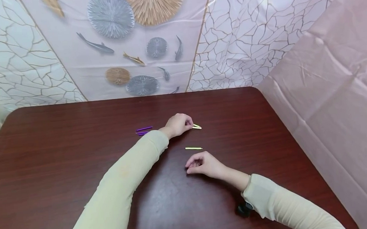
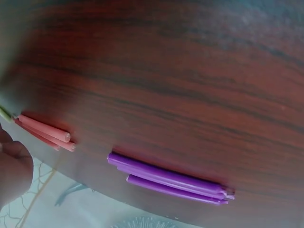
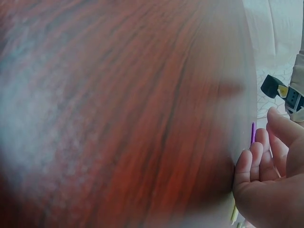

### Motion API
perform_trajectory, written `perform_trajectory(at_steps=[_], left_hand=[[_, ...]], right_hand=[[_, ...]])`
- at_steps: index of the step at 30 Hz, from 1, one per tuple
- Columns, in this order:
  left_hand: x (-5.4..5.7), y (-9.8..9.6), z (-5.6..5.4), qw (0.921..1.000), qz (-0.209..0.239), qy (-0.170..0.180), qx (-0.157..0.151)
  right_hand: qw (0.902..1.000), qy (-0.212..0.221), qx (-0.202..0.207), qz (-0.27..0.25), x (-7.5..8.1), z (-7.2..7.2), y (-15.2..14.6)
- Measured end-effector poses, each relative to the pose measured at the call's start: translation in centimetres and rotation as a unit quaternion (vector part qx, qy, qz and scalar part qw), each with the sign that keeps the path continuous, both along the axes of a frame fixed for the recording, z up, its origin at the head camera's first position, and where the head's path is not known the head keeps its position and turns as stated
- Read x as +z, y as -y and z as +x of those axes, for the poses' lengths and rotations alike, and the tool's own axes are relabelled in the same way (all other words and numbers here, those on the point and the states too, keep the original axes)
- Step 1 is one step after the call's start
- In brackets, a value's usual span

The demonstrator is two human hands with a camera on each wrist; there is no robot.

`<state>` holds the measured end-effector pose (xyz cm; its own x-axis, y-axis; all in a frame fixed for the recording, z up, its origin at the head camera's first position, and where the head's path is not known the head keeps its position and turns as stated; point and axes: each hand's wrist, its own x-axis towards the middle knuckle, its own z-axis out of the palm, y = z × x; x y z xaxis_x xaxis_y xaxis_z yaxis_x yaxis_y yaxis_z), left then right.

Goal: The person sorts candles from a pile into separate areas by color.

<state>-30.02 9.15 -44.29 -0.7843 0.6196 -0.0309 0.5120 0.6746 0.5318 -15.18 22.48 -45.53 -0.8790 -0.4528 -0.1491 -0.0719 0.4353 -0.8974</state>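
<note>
My left hand (image 1: 178,124) reaches across to two thin yellow-green candles (image 1: 197,128); its thumb and index finger pinch at their near end. In the left wrist view, the tip of a yellow-green candle (image 2: 5,114) shows above the left hand (image 2: 14,171). Several pink candles (image 2: 47,133) lie beside that hand, hidden from the head view. Another yellow-green candle (image 1: 193,148) lies alone on the table, just beyond my right hand (image 1: 205,165). The right hand hovers low with loosely bent fingers and holds nothing.
A bunch of purple candles (image 1: 144,128) lies left of the left wrist, partly behind the sleeve. The dark wooden table (image 1: 63,153) ends at a patterned cloth (image 1: 129,61) at the back. Another cloth (image 1: 337,94) hangs along the right side.
</note>
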Motion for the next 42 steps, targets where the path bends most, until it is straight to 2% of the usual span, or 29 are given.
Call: perform_trajectory(at_steps=[6,11,16,20,26,28,31,36,39,42], left_hand=[[-0.5,-0.4,-0.1,0.9996,-0.028,-0.005,0.001],[-0.5,-0.4,-0.2,0.9995,-0.03,-0.004,0.007],[-0.1,0.2,-0.1,0.9999,0.004,-0.008,0.006],[0.4,1.1,0.2,0.9978,0.066,0.005,0.004],[1.4,3.2,1.2,0.9856,0.166,0.033,0.006],[1.6,4.1,1.5,0.982,0.184,0.038,0.015],[1.8,5.8,2.2,0.9744,0.212,0.068,0.034],[1.7,8.6,3.6,0.9641,0.237,0.1,0.067],[1.4,10.1,4.5,0.9633,0.238,0.098,0.077],[1.0,11.4,5.4,0.9597,0.244,0.111,0.083]], right_hand=[[1.0,0.003,0.004,-0.003,-0.1,-0.1,-0.1],[0.9999,0.005,0.014,-0.006,0.0,-0.3,-0.2],[0.9999,0.003,0.017,-0.002,0.2,-0.3,-0.2],[1.0,-0.003,0.001,0.005,0.5,-0.6,-0.6],[0.9983,-0.03,-0.047,0.015,1.0,-1.6,-1.9],[0.9971,-0.035,-0.064,0.022,1.1,-2.1,-2.3],[0.9948,-0.046,-0.083,0.039,1.4,-2.8,-2.4],[0.9917,-0.067,-0.095,0.055,3.3,-3.1,-2.0],[0.9901,-0.071,-0.101,0.067,4.4,-2.9,-1.7],[0.9886,-0.068,-0.11,0.077,4.0,-3.2,-1.9]])
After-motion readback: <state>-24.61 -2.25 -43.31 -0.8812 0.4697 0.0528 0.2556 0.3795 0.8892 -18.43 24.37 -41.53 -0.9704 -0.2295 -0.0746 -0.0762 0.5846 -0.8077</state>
